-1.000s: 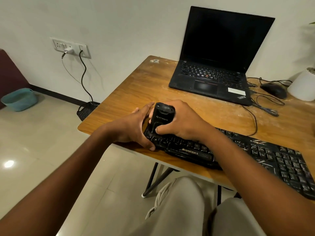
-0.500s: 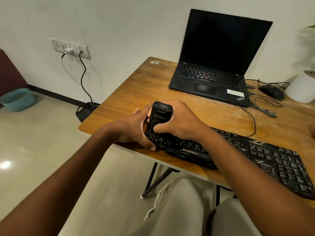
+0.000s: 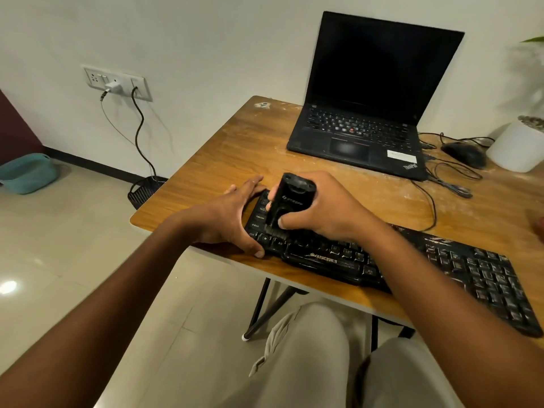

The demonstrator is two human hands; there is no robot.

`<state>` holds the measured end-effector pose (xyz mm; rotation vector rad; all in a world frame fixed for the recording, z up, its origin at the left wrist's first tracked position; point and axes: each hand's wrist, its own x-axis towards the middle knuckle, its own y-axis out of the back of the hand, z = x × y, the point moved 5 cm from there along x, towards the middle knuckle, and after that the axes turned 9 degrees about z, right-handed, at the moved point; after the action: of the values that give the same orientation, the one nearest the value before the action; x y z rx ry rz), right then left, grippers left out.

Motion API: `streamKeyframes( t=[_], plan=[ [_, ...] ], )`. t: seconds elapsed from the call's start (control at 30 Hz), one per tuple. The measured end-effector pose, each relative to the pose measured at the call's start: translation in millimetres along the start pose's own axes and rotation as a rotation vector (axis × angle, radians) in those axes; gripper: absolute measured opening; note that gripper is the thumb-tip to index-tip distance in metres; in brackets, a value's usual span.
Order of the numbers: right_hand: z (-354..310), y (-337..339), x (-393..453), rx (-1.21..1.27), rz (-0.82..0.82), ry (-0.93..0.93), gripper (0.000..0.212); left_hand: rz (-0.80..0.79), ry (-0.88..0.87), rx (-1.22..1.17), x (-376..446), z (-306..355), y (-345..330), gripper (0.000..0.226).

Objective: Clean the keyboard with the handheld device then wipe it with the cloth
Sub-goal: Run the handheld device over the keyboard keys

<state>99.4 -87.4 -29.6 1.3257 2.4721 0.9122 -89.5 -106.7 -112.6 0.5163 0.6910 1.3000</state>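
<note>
"ZEBRONICS" on keyboard (image 3: 323, 258) front edge, "Ctrl", "Shift", "Alt" on its keys, "ThinkPad" on laptop (image 3: 410, 166) palm rest

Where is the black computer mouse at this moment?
In the head view, the black computer mouse lies far right on the wooden table, between the open black laptop and the white pot.

The black keyboard (image 3: 412, 266) lies flat along the near edge of the wooden table (image 3: 212, 160), its left end close to the table's front left corner, keys facing up and marked with pale smears. On that left end, a black handheld device (image 3: 287, 201) stands tilted, its lower end down on the keys.
</note>
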Motion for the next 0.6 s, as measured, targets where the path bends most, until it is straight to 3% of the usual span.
streamKeyframes(
  t=[0.27, 0.47, 0.6],
  plan=[
    [11, 35, -23, -0.246, -0.180, -0.087, 0.034, -0.018, 0.002, -0.011, -1, 2, 0, 0.158],
    [19, 32, -9, 0.005, 0.035, -0.112, 0.038, -0.004, 0.016, -0.010, 1, 0, 0, 0.159],
    [18, 14, -7, 0.036, -0.001, -0.064, 0.035, -0.006, 0.037, -0.007, 0, 1, 0, 0.158]
  ],
)
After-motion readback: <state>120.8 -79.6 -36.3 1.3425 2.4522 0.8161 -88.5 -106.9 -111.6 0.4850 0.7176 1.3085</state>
